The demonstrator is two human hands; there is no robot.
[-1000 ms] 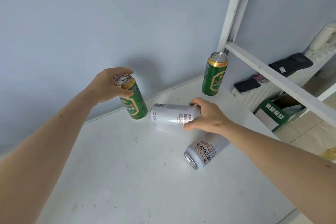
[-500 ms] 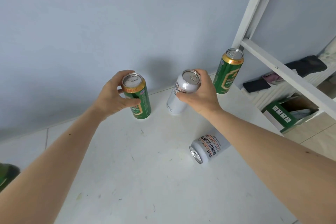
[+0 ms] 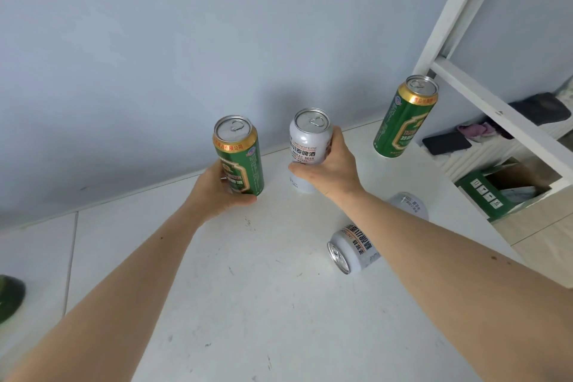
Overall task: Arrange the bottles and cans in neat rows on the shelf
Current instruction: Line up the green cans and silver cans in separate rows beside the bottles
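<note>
On the white shelf top (image 3: 248,304), near the back wall, my left hand (image 3: 217,192) grips a green can with a gold rim (image 3: 240,153), standing upright. Just to its right my right hand (image 3: 328,170) holds an upright white can (image 3: 305,139) around its middle. A second green can (image 3: 406,116) stands alone at the back right, close to the shelf post. Another white can (image 3: 356,250) lies on its side in front, partly hidden under my right forearm.
A white shelf frame (image 3: 483,96) rises at the right. Beyond and below it lie dark items, cloth and a green box (image 3: 483,192) on the floor. A dark green object (image 3: 9,298) shows at the left edge. The blue-grey wall bounds the back.
My right hand has stood the white can upright beside the green one and slid down to its middle. My left hand has dropped lower on the green can, which stands upright.
</note>
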